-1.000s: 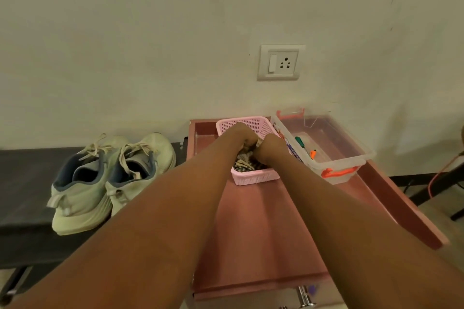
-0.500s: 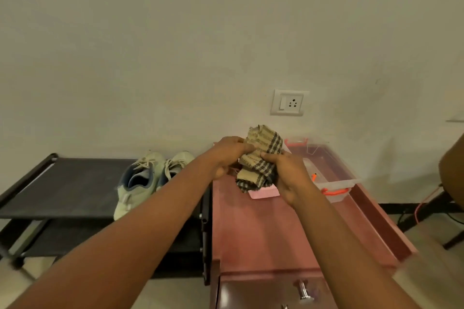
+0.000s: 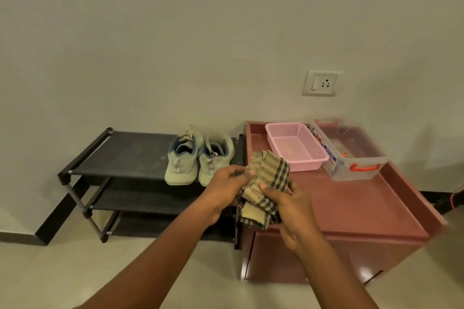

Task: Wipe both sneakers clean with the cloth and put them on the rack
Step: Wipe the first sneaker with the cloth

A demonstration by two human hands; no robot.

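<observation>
Black rack (image 3: 125, 155) holds both sneakers (image 3: 183, 158) — left hand (image 3: 226, 190), right hand (image 3: 288, 206) grip checked cloth (image 3: 271, 170); clear box (image 3: 361, 167) label (image 3: 330, 155) unreadable

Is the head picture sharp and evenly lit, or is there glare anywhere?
Head view: dim, even light; the checked beige cloth and pale green sneakers are fairly sharp; a glare patch sits on the reddish-brown cabinet front; the wide lens stretches the forearms.

checked cloth (image 3: 267, 180) crumpled in hands, pale sneakers (image 3: 199, 158) atop rack (image 3: 125, 155)

head view from above, facing down and forward; wall beyond
</observation>
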